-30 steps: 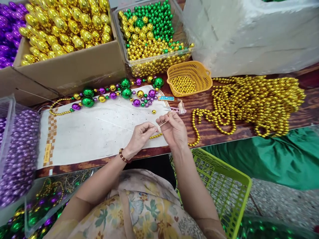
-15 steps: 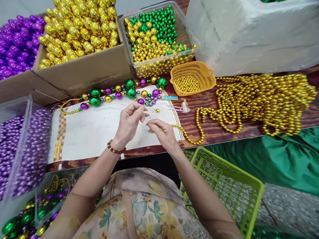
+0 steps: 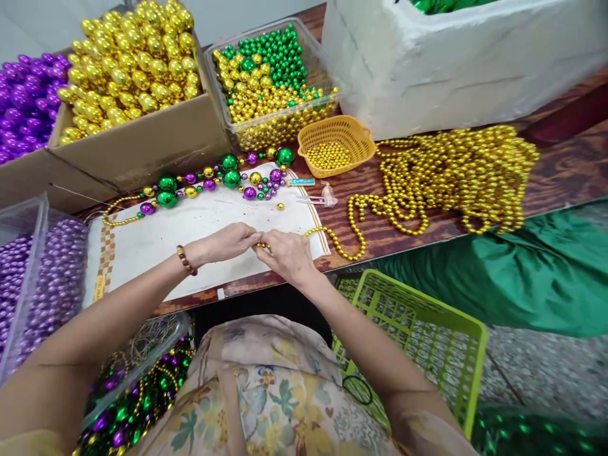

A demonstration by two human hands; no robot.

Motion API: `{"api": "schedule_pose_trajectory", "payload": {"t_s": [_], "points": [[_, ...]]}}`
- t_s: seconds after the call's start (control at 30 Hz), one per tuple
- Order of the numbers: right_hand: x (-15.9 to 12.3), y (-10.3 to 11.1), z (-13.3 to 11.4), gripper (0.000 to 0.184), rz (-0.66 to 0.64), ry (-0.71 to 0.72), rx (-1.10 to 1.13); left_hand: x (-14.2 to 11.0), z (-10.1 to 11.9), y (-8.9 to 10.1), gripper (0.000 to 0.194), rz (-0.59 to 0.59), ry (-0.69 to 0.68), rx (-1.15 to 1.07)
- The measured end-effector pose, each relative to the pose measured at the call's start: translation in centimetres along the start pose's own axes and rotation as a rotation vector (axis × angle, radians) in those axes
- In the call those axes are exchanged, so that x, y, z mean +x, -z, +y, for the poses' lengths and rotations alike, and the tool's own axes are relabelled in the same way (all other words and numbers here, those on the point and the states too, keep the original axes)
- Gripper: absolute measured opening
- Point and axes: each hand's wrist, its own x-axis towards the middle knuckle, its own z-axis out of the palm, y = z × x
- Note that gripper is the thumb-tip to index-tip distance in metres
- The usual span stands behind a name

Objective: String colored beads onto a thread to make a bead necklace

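Observation:
My left hand and my right hand meet over the front of the white towel. Between their closed fingers runs the end of a gold bead string, which trails from my right hand to the right. Beyond the hands, a bead garland of green, purple and gold balls curves along the towel's back edge. A thin needle lies on the cloth, near one loose gold bead. The fingertips partly hide the string's end.
A heap of gold bead strings lies right. Behind stand an orange basket, a clear bin, a cardboard box and a white foam box. Small snips lie at the towel's edge. Below is a green crate.
My left hand has come down from beside the garland to join my right hand, and both now grip the gold string. The view has shifted slightly to the right.

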Motion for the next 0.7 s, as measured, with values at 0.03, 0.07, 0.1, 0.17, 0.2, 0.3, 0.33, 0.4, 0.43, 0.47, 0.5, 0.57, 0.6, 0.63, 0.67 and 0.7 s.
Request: {"api": "schedule_pose_trajectory", "payload": {"t_s": [0.03,0.07,0.1,0.17,0.2,0.3,0.33,0.4,0.43,0.47,0.5,0.57,0.6,0.63,0.67,0.7], "points": [[-0.2,0.0,0.1,0.024,-0.022,-0.004,0.015,0.0,0.0,0.0,0.038,-0.051,0.006,-0.039],[-0.5,0.1,0.3,0.024,-0.042,-0.009,0.033,-0.1,0.1,0.0,0.038,-0.096,0.016,-0.080],[-0.7,0.3,0.6,0.025,-0.058,-0.015,0.057,-0.1,0.3,0.0,0.037,-0.134,0.031,-0.119],[-1.1,0.7,1.5,0.025,-0.083,-0.012,0.124,-0.3,1.0,0.0,0.033,-0.184,0.085,-0.189],[-1.3,0.9,2.2,0.025,-0.102,0.009,0.159,-0.5,1.5,0.1,0.032,-0.196,0.124,-0.221],[-2.3,1.4,4.4,0.022,-0.175,0.094,0.183,-1.5,2.6,0.3,0.033,-0.165,0.254,-0.302],[-2.8,1.5,5.2,0.019,-0.190,0.102,0.150,-1.9,2.9,0.3,0.035,-0.144,0.287,-0.317],[-4.0,1.7,6.9,0.015,-0.191,0.070,0.043,-2.9,3.2,0.1,0.037,-0.101,0.319,-0.326],[-4.6,1.9,7.7,0.016,-0.181,0.043,-0.018,-3.3,3.2,0.0,0.039,-0.073,0.319,-0.317],[-5.2,2.1,8.5,0.017,-0.169,0.014,-0.079,-3.6,3.2,-0.2,0.040,-0.034,0.308,-0.296],[-5.8,2.3,9.3,0.018,-0.157,-0.013,-0.134,-3.8,3.2,-0.4,0.040,0.011,0.286,-0.260],[-6.6,3.0,10.7,0.015,-0.144,-0.054,-0.210,-3.7,3.1,-0.8,0.041,0.095,0.215,-0.157],[-6.9,3.4,11.3,0.013,-0.138,-0.072,-0.226,-3.5,3.1,-1.1,0.041,0.122,0.173,-0.105],[-7.2,3.9,11.8,0.010,-0.131,-0.091,-0.231,-3.2,3.2,-1.3,0.040,0.137,0.128,-0.062],[-7.4,4.4,12.2,0.008,-0.124,-0.111,-0.230,-2.9,3.3,-1.4,0.040,0.144,0.085,-0.032],[-7.6,4.9,12.6,0.008,-0.119,-0.130,-0.232,-2.6,3.5,-1.6,0.038,0.151,0.043,-0.012]]}}
